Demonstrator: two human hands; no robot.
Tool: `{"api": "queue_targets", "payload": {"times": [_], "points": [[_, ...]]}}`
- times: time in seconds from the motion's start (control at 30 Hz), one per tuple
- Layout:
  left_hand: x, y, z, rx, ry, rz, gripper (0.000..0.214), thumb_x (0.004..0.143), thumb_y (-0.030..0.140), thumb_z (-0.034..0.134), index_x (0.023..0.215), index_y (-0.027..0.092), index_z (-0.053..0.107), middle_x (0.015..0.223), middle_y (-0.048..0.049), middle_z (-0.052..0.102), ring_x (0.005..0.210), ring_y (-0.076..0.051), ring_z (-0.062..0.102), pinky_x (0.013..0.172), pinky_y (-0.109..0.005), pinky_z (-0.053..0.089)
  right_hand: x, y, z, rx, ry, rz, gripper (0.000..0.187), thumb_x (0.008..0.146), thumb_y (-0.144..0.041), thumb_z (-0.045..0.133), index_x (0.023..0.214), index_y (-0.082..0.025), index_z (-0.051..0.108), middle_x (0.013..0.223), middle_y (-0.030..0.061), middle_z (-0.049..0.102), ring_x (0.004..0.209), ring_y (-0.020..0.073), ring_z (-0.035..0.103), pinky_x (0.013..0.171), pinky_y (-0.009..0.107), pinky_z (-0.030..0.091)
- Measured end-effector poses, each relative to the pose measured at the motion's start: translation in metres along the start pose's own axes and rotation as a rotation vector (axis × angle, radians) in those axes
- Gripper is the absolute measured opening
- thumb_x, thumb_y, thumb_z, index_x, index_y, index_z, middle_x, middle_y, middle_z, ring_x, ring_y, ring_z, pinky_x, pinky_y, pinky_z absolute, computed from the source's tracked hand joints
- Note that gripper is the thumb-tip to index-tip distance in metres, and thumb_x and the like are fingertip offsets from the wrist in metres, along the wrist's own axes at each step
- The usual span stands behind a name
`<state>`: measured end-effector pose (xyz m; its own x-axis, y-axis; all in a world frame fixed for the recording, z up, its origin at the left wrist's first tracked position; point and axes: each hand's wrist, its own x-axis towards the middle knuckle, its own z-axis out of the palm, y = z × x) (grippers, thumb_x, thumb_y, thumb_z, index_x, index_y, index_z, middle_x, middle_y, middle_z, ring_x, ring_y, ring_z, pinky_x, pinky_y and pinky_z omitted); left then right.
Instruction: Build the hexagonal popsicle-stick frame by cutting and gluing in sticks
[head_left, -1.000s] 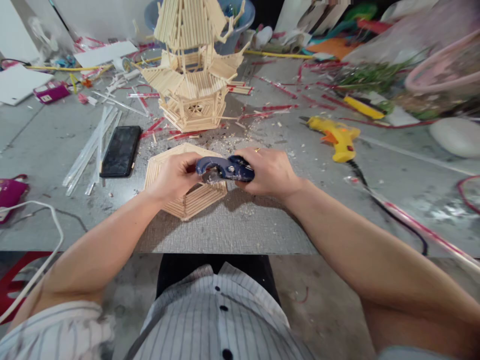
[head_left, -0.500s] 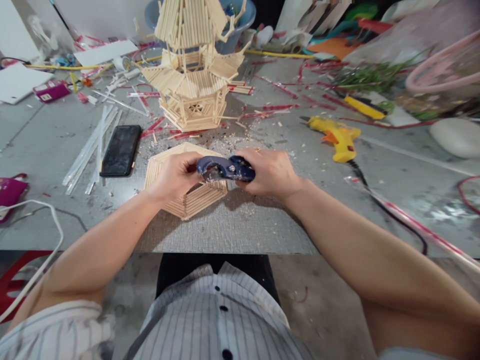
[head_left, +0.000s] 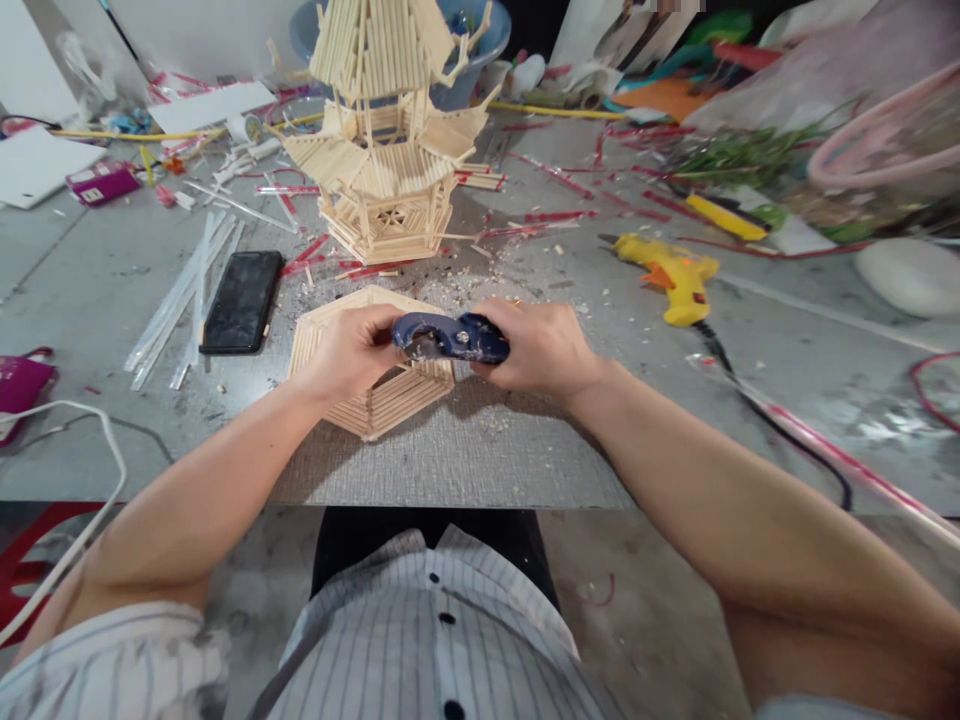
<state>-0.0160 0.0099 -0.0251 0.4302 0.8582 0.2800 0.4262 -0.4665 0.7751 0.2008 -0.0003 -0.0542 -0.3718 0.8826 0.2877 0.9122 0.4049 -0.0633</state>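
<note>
My right hand (head_left: 544, 342) is wrapped around a dark blue pipe cutter (head_left: 472, 340) with a hooked jaw and a pivot screw. The jaw points left. My left hand (head_left: 351, 350) is closed in a pinch right at the jaw's tip; whatever lies between its fingers is hidden. Below both hands a hexagonal panel of pale wooden sticks (head_left: 390, 400) lies on the table, partly covered by my left hand. Behind it stands a tiered pavilion model (head_left: 397, 165) built of the same sticks.
A black phone (head_left: 241, 302) and clear glue sticks (head_left: 184, 290) lie to the left. On the right is a yellow glue gun (head_left: 679, 278) with its black cord. Red-and-clear plastic strips and wood scraps litter the grey table (head_left: 465, 470). A blue basin (head_left: 487, 45) stands behind.
</note>
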Motion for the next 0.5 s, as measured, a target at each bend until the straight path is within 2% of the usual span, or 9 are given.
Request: {"api": "queue_targets", "payload": {"times": [0.13,0.5], "points": [[0.0002,0.0012,-0.0003,0.018,-0.003,-0.016,0.016,0.069,0.011,0.06,0.082,0.013,0.071,0.074,0.002,0.071,0.068,-0.007,0.06,0.062,-0.016,0.045,0.0002,0.0004,0.0005,0.002,0.007,-0.004,0.034,0.07,-0.037,0.052,0.098,-0.019,0.059,0.088,0.0078,0.068,0.071,0.0225,0.06,0.057,0.029,0.025],[0.0001,-0.0011,-0.001,0.034,-0.007,-0.021,0.015,0.068,0.01,0.06,0.079,0.014,0.07,0.069,0.0035,0.068,0.065,-0.007,0.059,0.059,-0.017,0.044,0.0003,-0.0007,-0.0011,0.001,-0.016,0.006,0.032,0.069,-0.034,0.053,0.097,-0.02,0.061,0.087,0.0074,0.068,0.069,0.0209,0.059,0.058,0.029,0.026]]}}
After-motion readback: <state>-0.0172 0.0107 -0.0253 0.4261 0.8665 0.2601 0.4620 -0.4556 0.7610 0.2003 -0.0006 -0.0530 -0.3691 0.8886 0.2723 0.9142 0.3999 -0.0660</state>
